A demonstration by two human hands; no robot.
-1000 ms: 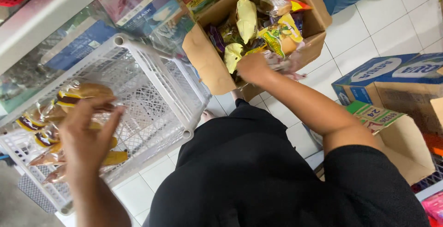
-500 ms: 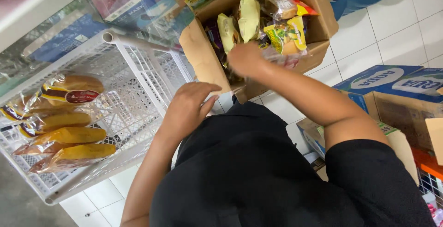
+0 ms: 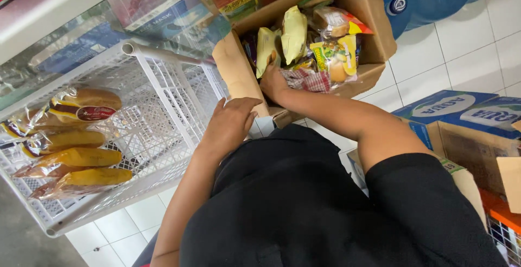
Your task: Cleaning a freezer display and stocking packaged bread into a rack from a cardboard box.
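left hand (image 3: 230, 123) moved off crate (image 3: 163, 71) | both grips loose, empty | right hand (image 3: 273, 80) in carton (image 3: 239, 77) | white tile floor (image 3: 461, 55)

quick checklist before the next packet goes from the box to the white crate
1. Right hand on a packet in the cardboard box: ok, touching a yellow packet; grip cannot tell.
2. Left hand free: ok, holds nothing, rests near the box flap.
3. Room in the white crate: ok, bare mesh beside the wrapped buns.
4. Buns lying flat: ok.
5. Box steady: cannot tell.
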